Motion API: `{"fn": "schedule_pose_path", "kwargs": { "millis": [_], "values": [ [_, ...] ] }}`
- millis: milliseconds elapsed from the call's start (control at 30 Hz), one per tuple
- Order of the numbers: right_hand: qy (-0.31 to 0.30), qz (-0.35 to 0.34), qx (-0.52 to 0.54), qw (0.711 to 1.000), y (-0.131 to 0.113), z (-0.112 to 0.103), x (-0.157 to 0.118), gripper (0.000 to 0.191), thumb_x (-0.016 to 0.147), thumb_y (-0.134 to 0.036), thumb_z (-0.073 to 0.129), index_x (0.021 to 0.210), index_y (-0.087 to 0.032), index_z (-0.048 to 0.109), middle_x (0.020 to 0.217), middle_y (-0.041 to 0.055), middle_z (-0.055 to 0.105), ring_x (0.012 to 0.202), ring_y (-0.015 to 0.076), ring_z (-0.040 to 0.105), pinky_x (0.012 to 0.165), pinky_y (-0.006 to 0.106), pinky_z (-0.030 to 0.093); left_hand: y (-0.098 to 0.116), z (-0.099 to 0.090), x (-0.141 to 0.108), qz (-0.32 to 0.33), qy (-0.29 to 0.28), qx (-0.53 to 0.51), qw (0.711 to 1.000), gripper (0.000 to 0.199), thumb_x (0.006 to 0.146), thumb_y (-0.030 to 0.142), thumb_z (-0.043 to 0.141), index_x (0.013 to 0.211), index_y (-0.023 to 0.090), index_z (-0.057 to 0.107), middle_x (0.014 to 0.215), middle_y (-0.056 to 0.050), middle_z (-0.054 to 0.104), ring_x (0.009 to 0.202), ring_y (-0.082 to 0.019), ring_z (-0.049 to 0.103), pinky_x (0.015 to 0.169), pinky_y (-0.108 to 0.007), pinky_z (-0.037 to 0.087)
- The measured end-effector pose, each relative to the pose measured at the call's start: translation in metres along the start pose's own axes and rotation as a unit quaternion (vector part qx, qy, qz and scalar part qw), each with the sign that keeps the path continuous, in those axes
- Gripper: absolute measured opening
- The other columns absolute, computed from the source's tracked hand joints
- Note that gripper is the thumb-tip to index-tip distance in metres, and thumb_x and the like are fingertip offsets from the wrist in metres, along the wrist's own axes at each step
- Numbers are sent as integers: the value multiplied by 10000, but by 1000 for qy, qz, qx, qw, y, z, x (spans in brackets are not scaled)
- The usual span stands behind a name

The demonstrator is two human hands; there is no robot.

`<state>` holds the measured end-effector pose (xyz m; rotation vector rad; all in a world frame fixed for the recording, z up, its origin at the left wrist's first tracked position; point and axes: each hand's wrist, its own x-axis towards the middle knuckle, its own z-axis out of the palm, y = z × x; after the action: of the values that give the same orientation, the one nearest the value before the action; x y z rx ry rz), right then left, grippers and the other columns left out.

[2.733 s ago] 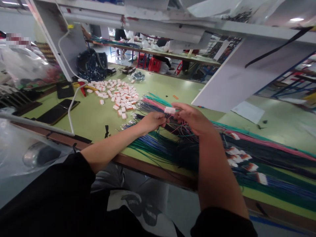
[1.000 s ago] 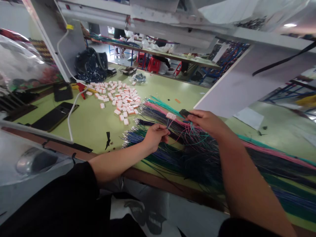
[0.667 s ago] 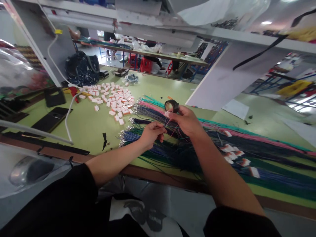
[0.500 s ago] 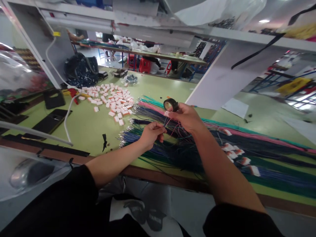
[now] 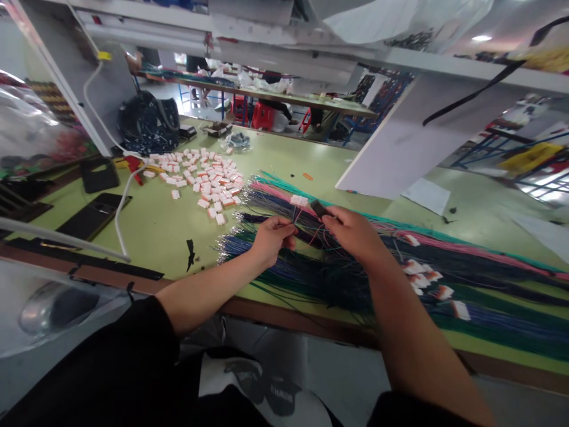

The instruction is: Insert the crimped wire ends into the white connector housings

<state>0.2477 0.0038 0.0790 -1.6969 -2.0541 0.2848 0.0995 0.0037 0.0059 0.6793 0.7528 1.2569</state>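
My left hand [image 5: 276, 238] pinches a few thin wires just below a white connector housing [image 5: 299, 201], which stands above the fingertips. To its right, my right hand [image 5: 351, 230] grips a roll of black tape [image 5: 318, 208], seen edge-on, apart from the connector. Under both hands lie long bundles of wires: teal, pink wires [image 5: 275, 193], dark ones and blue wires [image 5: 235, 246], with bare metal terminals at their left ends. Several wired white connectors [image 5: 418, 274] rest on the bundles beside my right forearm.
A spread of loose white and orange connectors [image 5: 213, 184] covers the table's left middle. Farther left lie a black phone-like slab [image 5: 94, 219], red-handled pliers [image 5: 134, 169] and a white cable [image 5: 119, 219]. A dark patterned bag [image 5: 149, 124] stands behind. A white upright panel [image 5: 391, 139] rises at the right.
My right hand has moved right, away from the connector, and turned the tape roll edge-on. The connector now shows clear above my left fingers, which keep their pinch on the wires.
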Motion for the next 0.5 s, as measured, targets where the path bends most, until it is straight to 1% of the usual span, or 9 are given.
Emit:
{"fn": "schedule_pose_path", "kwargs": {
  "millis": [67, 167, 333, 500],
  "values": [
    [-26, -7, -38, 999, -3, 3, -10, 228, 795, -266, 434, 838, -208, 651, 844, 54, 684, 790, 212, 600, 661, 290, 407, 0, 1, 0, 5, 3, 8, 1000, 173, 671, 119, 654, 698, 159, 487, 534, 57, 589, 362, -68, 502, 399, -192, 407],
    [-53, -7, -104, 993, -14, 11, -21, 259, 824, -261, 404, 894, -214, 649, 931, 65, 687, 838, 220, 609, 651, 285, 399, 1, 3, -1, 18, 8, 27, 999, 171, 682, 102, 637, 681, 163, 478, 511, 71, 559, 358, -73, 503, 399, -196, 410],
    [-70, 7, -218, 974, -38, 14, -29, 266, 873, -255, 369, 927, -216, 626, 1018, 84, 673, 902, 231, 613, 612, 284, 367, 3, 5, -5, 59, -10, 74, 995, 161, 719, 63, 555, 647, 173, 463, 466, 92, 506, 352, -68, 490, 411, -195, 416],
    [-72, 26, -282, 956, -47, 15, -30, 276, 899, -261, 347, 939, -208, 614, 1012, 110, 670, 878, 249, 627, 572, 295, 346, 4, 4, -8, 91, -36, 142, 985, 164, 724, 42, 506, 648, 183, 469, 468, 84, 515, 378, -80, 513, 435, -196, 400]
  ]
}}
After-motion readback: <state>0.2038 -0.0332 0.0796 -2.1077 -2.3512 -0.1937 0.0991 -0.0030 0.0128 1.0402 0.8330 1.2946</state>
